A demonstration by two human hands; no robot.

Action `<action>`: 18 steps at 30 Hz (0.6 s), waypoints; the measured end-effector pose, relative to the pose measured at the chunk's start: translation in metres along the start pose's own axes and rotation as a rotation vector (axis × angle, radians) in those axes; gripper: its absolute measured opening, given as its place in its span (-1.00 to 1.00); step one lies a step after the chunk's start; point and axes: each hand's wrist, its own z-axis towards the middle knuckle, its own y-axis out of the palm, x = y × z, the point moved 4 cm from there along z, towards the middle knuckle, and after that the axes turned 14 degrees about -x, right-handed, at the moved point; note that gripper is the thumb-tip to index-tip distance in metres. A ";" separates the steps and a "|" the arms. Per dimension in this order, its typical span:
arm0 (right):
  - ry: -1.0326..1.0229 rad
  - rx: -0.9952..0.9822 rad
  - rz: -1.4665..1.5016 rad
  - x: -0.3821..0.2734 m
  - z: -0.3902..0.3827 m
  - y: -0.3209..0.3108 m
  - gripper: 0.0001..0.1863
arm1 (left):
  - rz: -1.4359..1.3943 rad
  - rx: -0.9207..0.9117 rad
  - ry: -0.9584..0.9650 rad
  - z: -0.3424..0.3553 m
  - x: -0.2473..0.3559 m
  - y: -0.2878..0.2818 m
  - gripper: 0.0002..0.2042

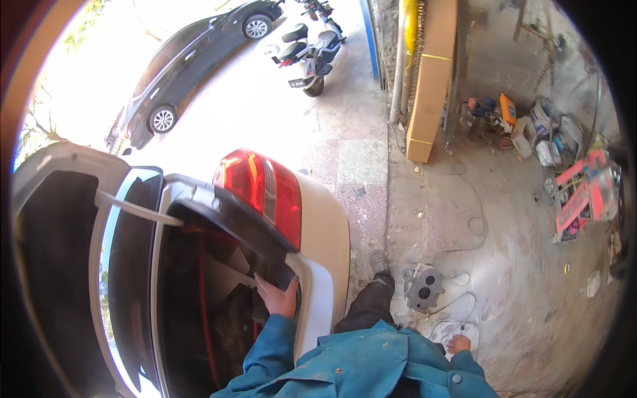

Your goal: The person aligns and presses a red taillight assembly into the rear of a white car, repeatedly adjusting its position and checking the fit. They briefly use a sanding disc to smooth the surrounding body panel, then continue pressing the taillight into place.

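Observation:
The open rear of a white car [325,219] fills the left side, with its red tail light [259,189] at the far corner. My left hand [277,296] is over the inner edge of the cargo opening, beside the dark rubber seal [255,229]. Its thumb and fingers are spread, and nothing is in it. Down at my right side hangs my right hand [458,343], loosely open, with no object visible in it. Below it on the floor is a pale flat piece [468,330] with a cord. The car's interior is dark and its contents are hard to make out.
A grey metal engine part [424,289] with round holes lies by my foot. A red floor jack [577,199] and clutter stand at right. A tall cardboard box [430,86] leans ahead. Outside are a scooter [308,56] and dark car [192,60].

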 end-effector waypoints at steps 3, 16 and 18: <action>-0.133 0.152 -0.493 -0.079 0.012 0.032 -0.82 | -0.153 -0.001 -0.144 0.039 0.019 0.026 0.30; -0.494 0.191 -1.560 -0.470 0.160 0.517 -0.54 | -0.066 0.084 -0.567 0.051 0.022 0.046 0.31; -0.495 -0.034 -1.640 -0.473 0.189 0.619 -0.55 | -0.061 0.126 -0.582 0.045 0.017 0.054 0.29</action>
